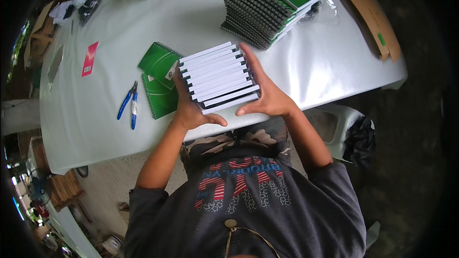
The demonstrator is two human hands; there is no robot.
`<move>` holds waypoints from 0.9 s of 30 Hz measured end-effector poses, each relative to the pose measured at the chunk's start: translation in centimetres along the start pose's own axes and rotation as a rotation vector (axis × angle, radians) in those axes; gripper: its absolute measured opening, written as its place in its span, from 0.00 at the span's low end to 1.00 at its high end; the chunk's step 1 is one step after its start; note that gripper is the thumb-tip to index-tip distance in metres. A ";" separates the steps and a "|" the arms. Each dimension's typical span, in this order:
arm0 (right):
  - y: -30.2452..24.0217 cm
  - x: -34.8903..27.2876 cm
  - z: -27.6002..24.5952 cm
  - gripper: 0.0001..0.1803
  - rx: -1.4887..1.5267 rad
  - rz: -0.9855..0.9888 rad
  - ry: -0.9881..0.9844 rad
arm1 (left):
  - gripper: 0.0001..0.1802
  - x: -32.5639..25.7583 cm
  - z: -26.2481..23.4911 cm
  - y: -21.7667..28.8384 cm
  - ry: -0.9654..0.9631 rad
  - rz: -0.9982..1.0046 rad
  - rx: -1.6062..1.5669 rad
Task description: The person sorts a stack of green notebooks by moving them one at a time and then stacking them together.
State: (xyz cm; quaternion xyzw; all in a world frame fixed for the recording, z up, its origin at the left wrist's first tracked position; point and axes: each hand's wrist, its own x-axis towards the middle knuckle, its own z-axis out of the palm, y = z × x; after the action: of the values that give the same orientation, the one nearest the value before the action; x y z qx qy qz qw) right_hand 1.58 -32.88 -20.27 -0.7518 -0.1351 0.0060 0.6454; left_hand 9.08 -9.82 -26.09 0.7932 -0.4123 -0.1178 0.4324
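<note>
At the near edge of the white table (191, 16), the left hand (190, 107) and right hand (267, 93) grip a notebook stack (217, 77), seemingly nearly squared, its lowest few jutting. Two green spiral notebooks (162, 100) lie loose, table-left.

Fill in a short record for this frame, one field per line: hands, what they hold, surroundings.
Held: block-like stack of white-paged notebooks
Left hand: gripping the stack's left side
Right hand: gripping its right side
Left of stack: two overlapping green spiral-bound notebooks, blue-handled metal cutters, flat pinkish-red card
Beyond stack, to the right: tall pile of green-covered notebooks with black spirals
Surface: white, smooth-topped table
</note>
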 end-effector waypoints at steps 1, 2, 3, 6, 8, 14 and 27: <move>0.0 -0.1 0.4 0.75 0.088 -0.052 0.035 | 0.69 -0.4 0.5 -0.4 0.016 -0.021 -0.023; 0.2 -0.2 1.1 0.75 0.089 -0.049 0.029 | 0.71 -0.2 0.5 -0.4 -0.045 -0.062 0.025; 0.7 -0.3 2.1 0.76 0.031 -0.081 0.091 | 0.72 -0.1 0.5 -0.5 -0.105 -0.101 0.075; 1.1 -0.2 2.9 0.76 0.031 -0.091 0.154 | 0.77 0.1 0.5 0.3 -0.027 -0.024 -0.035; 0.8 -0.1 2.4 0.74 -0.009 -0.106 0.135 | 0.80 0.7 0.5 0.5 0.135 0.101 -0.098; 0.8 -1.7 3.5 0.50 -0.445 -0.265 0.391 | 0.82 0.9 -0.2 1.9 0.195 0.182 0.052; -0.1 -2.6 3.1 0.19 -0.126 -0.362 0.504 | 0.82 0.9 -0.4 2.1 0.220 0.217 -0.185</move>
State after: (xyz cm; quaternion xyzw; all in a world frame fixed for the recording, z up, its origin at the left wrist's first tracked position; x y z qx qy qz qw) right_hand -1.52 -30.37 -21.08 -0.7318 -0.1026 -0.3037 0.6015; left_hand 8.69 -10.84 -24.12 0.7090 -0.4332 -0.0201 0.5561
